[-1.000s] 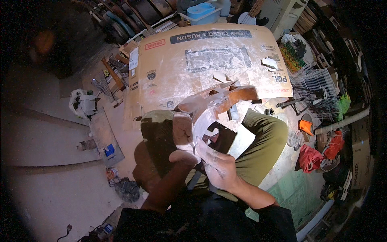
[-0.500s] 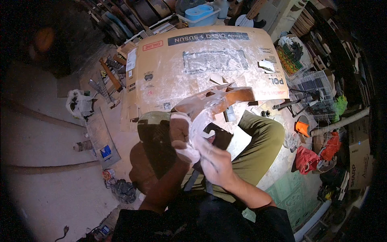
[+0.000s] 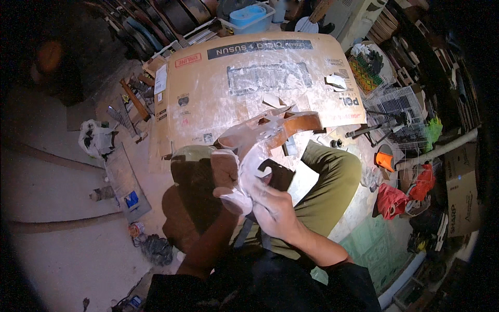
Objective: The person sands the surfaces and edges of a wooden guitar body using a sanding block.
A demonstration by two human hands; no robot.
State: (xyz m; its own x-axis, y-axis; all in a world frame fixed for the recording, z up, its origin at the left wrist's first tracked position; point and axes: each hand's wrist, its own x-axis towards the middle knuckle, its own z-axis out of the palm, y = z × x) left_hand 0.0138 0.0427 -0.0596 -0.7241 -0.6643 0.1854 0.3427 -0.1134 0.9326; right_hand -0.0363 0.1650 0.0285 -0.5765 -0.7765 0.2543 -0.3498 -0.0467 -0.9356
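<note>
A brown wooden guitar body, coated in pale dust, is tilted above my lap, with a curved arm of bare wood reaching to the right. My left hand is closed round its near left end, in shadow, its thumb side whitened by dust. Against the near inner edge presses my right hand, fingers bent together and slightly blurred. What lies under those fingers is hidden. A curled white piece shows just beyond them. Below is a dark flat piece, between my knees.
A dusty flattened cardboard box covers the floor ahead. To its left lie a wooden-handled tool and a white plastic bag. On the right are a wire rack, an orange object and a red bag. A blue tub stands at the back.
The whole view has shifted slightly, so everything sits a little further left. My right hand has moved a little against the guitar body; the left keeps its hold.
</note>
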